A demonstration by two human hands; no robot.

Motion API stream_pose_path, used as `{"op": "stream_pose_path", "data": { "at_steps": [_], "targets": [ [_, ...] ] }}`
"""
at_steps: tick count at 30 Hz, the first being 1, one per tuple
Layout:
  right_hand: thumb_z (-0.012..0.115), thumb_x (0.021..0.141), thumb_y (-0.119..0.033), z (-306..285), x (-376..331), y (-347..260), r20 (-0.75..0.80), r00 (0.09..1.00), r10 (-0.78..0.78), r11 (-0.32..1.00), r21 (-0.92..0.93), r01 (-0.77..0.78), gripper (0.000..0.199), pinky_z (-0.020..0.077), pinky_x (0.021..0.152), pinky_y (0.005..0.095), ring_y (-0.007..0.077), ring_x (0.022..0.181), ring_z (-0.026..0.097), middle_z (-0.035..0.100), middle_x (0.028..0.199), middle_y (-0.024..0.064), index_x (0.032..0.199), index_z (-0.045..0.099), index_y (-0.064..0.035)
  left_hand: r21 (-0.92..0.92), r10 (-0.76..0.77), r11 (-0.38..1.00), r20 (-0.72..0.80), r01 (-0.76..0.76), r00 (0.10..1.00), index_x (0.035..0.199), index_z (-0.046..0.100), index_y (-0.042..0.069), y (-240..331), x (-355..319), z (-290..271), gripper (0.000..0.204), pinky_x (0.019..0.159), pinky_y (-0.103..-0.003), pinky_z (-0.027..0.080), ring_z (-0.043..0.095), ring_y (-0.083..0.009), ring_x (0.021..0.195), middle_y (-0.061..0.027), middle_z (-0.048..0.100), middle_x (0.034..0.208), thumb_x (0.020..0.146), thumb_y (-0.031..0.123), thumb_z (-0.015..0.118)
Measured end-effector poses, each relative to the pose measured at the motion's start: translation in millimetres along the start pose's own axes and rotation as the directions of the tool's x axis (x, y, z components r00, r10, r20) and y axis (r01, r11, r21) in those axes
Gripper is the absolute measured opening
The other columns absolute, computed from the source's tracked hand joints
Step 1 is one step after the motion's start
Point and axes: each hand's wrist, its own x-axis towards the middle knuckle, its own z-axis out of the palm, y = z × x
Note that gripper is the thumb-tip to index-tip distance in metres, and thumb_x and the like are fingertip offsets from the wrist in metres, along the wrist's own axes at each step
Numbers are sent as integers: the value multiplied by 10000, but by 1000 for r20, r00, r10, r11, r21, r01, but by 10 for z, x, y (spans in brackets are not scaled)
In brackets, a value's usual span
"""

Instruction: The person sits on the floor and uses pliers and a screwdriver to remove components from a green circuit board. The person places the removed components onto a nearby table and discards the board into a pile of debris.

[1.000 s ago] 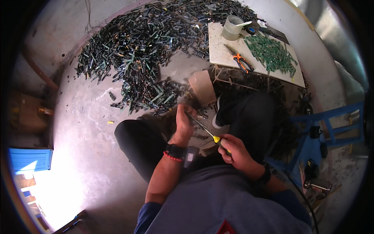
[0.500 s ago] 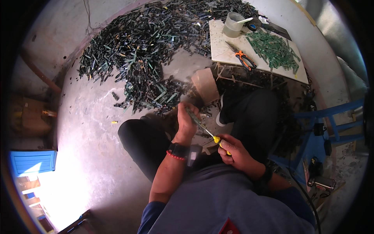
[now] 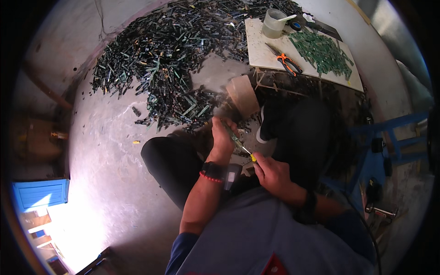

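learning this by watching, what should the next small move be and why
Probably a gentle pry with the yellow-handled screwdriver: the right hand grips it, with its metal end at the greenish strip that the left hand holds.

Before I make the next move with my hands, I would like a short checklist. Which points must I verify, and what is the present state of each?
1. Left hand holds the narrow green circuit-board strip: ok.
2. Right hand grips the yellow-handled screwdriver: ok.
3. Screwdriver tip's exact contact with the strip: cannot tell; too small and blurred.
4. Left hand out of the screwdriver's line: not ok; the shaft seems to point toward it, so a slip might reach it.
5. Orange-and-black pliers laid down on the white tabletop: ok.
6. Translucent beaker standing upright there: ok.
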Motion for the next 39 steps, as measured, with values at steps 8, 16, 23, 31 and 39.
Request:
{"op": "stream_pose_path", "data": {
  "at_steps": [8, 16, 23, 31, 39],
  "targets": [
    [486, 939, -203, -331, 116, -119, 673, 648, 357, -35, 703, -711, 305, 274, 426, 191, 44, 462, 354, 443, 632, -21, 1193, 483, -34, -58, -48, 997, 69, 52, 996, 609, 387, 129, 40, -118, 66, 334, 414, -286, 251, 306, -158, 437, -17, 374, 540, 840, 369, 365],
    [510, 935, -163, -121, -19, 6, 307, 908, 285, 513, 751, -415, 297, 325, 501, 184, 27, 563, 377, 459, 675, -22, 1169, 495, 20, -100, -89, 990, 89, 98, 992, 613, 393, 131, 45, -107, 39, 341, 443, -291, 267, 324, -157, 459, -17, 381, 552, 840, 385, 388],
    [543, 900, -97, -101, 39, -22, 244, 917, 316, 586, 710, -391, 265, 375, 554, 201, 41, 623, 443, 532, 735, 18, 1128, 528, 39, -41, -137, 989, 127, 143, 983, 606, 383, 132, 51, -103, 72, 355, 430, -297, 250, 308, -163, 444, -13, 369, 536, 843, 397, 373],
    [507, 937, -147, -61, 171, -19, 429, 833, 349, 223, 826, -518, 276, 339, 531, 195, 32, 613, 397, 481, 707, -18, 1150, 515, 29, -43, -138, 989, 125, 145, 982, 606, 378, 134, 22, -34, 55, 358, 431, -303, 254, 310, -162, 448, -10, 356, 535, 838, 406, 371],
    [510, 937, -178, 58, 194, -19, 411, 813, 413, 218, 822, -526, 293, 341, 533, 198, 34, 616, 402, 474, 705, -25, 1149, 503, 25, -93, -90, 991, 33, 92, 995, 619, 390, 137, -12, -15, 77, 344, 459, -324, 296, 347, -177, 475, -16, 378, 546, 823, 414, 391]
  ]
}}
